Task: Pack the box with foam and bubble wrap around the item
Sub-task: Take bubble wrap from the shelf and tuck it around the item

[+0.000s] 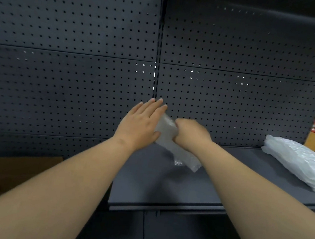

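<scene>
Left hand (141, 125) fingers straight, together, flat against bubble wrap piece (171, 142); right hand (191, 133) fingers curled, gripping its upper edge, probably. Wrap held above shelf (165, 186): light, soft, slippery; hold by edges. Larger bundle (299, 165) lies right.

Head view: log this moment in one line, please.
left hand flat against bubble wrap piece | right hand gripping it | above shelf | bubble wrap bundle on shelf, right

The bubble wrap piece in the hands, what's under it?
Below the bubble wrap piece, held up between left hand and right hand, is bare dark shelf. Whether anything is wrapped inside cannot be seen.
</scene>
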A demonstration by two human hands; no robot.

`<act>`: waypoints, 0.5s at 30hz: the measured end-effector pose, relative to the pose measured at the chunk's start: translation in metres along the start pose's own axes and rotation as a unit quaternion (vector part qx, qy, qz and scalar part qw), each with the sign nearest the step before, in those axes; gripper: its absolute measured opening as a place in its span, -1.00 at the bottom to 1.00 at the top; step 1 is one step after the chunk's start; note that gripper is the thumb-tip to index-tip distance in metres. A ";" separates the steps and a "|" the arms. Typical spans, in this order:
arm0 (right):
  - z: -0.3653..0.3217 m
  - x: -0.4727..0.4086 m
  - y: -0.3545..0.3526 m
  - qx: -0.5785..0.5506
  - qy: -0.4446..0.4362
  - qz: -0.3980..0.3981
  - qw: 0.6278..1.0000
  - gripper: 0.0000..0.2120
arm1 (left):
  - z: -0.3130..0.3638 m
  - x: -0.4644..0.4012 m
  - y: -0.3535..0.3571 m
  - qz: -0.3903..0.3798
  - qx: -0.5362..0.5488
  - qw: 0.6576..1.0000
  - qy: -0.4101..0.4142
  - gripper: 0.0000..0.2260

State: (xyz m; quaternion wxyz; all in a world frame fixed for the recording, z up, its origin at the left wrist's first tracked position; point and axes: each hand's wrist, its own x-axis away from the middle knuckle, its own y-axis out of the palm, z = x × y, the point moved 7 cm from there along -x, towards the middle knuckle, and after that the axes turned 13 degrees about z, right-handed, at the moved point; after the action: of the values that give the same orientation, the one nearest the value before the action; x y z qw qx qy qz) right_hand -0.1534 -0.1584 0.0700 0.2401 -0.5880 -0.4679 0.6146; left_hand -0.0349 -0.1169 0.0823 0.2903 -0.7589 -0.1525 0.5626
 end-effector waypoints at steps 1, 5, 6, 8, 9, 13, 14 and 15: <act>-0.014 0.002 0.000 0.018 -0.026 -0.004 0.999 -0.95 | -0.008 0.005 -0.003 -0.018 -0.020 1.000 0.010 -0.35; -0.071 0.011 0.003 0.059 -0.121 -0.001 0.991 -0.94 | -0.040 0.028 -0.015 -0.074 -0.062 0.995 0.021 -0.37; -0.085 0.012 0.004 0.062 -0.136 0.005 0.989 -0.92 | -0.049 0.034 -0.018 -0.081 -0.063 0.995 0.015 -0.41; -0.111 0.014 0.010 0.065 -0.158 0.014 0.985 -0.86 | -0.069 0.047 -0.024 -0.087 -0.068 0.994 -0.003 -0.57; -0.124 0.015 0.015 0.064 -0.168 0.014 0.984 -0.84 | -0.080 0.054 -0.028 -0.087 -0.074 0.993 -0.012 -0.65; -0.183 0.017 0.035 0.042 -0.197 -0.001 0.980 -0.75 | -0.132 0.093 -0.044 -0.092 -0.089 0.991 -0.043 -0.82; -0.199 0.017 0.040 0.039 -0.200 -0.006 0.979 -0.73 | -0.147 0.105 -0.049 -0.093 -0.096 0.990 -0.049 -0.83; -0.215 0.018 0.045 0.038 -0.202 -0.012 0.979 -0.72 | -0.163 0.117 -0.053 -0.092 -0.104 0.989 -0.055 -0.84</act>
State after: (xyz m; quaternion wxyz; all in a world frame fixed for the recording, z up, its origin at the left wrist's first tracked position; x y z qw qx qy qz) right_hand 0.0582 -0.1000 0.0505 0.1694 -0.4365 -0.4901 0.7352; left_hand 0.1617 -0.0541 0.0580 0.2513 -0.7356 -0.2947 0.5557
